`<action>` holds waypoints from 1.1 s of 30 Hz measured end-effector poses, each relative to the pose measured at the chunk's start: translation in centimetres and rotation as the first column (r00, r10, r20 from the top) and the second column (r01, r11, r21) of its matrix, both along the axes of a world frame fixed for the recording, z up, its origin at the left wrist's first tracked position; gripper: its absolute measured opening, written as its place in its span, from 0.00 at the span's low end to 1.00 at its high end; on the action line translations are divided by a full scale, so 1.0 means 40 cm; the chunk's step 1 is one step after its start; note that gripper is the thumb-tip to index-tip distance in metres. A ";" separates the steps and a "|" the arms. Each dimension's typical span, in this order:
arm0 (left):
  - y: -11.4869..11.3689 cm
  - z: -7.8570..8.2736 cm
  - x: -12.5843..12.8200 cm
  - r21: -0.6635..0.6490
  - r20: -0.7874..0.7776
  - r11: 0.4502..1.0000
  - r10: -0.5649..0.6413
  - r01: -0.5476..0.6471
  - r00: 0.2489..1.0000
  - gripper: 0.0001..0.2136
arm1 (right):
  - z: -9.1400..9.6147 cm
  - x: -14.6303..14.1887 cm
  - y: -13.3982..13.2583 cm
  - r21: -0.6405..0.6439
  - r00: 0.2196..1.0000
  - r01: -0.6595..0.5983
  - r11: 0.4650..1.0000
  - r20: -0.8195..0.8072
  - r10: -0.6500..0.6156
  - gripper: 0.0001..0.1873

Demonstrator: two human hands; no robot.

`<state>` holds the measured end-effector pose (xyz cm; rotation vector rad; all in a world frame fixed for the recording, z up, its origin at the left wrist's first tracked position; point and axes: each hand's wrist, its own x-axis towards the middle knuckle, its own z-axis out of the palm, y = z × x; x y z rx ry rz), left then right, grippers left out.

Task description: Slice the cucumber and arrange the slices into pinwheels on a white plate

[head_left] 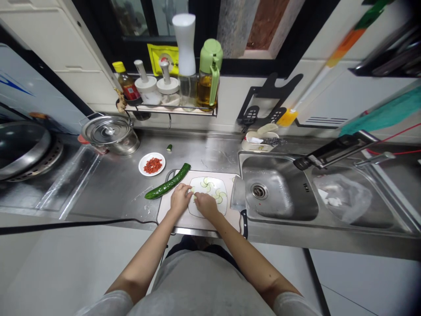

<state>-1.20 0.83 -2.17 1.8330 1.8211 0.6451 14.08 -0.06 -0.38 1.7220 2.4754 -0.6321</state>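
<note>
A white square plate (205, 181) lies on a pale cutting board (167, 213), bearing thin cucumber slices (219, 196) fanned out in curved groups. Over the plate's left side, my left hand (180, 199) has its fingers closed in a pinch on a pale cucumber slice. My right hand (206, 205) meets it from the right, its fingertips also closed on slices, partly hidden by the fingers. A whole green cucumber (168, 183) rests slantwise across the board's left edge. To the right of the plate, a kitchen knife (238, 195) lies flat with its black handle toward me.
A small plate of chopped red pieces (143, 170) and a cucumber end (169, 148) stand behind the board. Farther left are a lidded steel pot (123, 142) and a wok (24, 145). A double sink (279, 193) is to the right. Above hangs a seasoning rack (194, 111).
</note>
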 end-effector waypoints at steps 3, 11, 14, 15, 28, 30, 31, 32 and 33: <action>0.000 -0.002 0.000 0.002 0.017 1.000 0.004 -0.004 1.000 0.10 | 0.002 -0.002 -0.002 0.001 1.000 0.010 1.000 -0.001 -0.010 0.15; -0.003 0.001 -0.001 0.007 0.071 1.000 -0.007 0.006 0.997 0.10 | 0.008 -0.006 -0.008 -0.007 1.000 0.029 1.000 -0.004 -0.029 0.16; -0.016 0.016 -0.015 0.026 0.123 0.999 0.037 -0.041 0.992 0.10 | 0.025 0.010 -0.008 0.006 0.995 0.087 0.996 -0.058 -0.086 0.17; -0.023 0.021 -0.024 0.029 0.135 0.997 0.062 -0.067 0.989 0.10 | 0.034 0.022 -0.008 0.021 0.988 0.122 0.992 -0.096 -0.119 0.18; -0.180 0.014 -0.191 -0.049 0.046 0.962 0.270 -0.268 0.962 0.14 | 0.100 0.356 -0.062 0.145 0.689 0.669 0.729 -0.487 -0.536 0.25; -0.181 0.015 -0.190 -0.070 0.008 0.961 0.270 -0.269 0.963 0.14 | 0.090 0.383 -0.068 0.149 0.655 0.708 0.691 -0.503 -0.563 0.26; -0.178 0.017 -0.186 -0.084 -0.010 0.961 0.265 -0.265 0.964 0.14 | 0.085 0.390 -0.071 0.147 0.647 0.715 0.683 -0.508 -0.568 0.26; -0.175 0.020 -0.180 -0.102 -0.028 0.960 0.258 -0.259 0.966 0.14 | 0.081 0.393 -0.074 0.145 0.643 0.718 0.680 -0.511 -0.570 0.26; -0.170 0.023 -0.172 -0.121 -0.047 0.959 0.251 -0.255 0.967 0.14 | 0.078 0.393 -0.077 0.141 0.643 0.717 0.683 -0.512 -0.570 0.26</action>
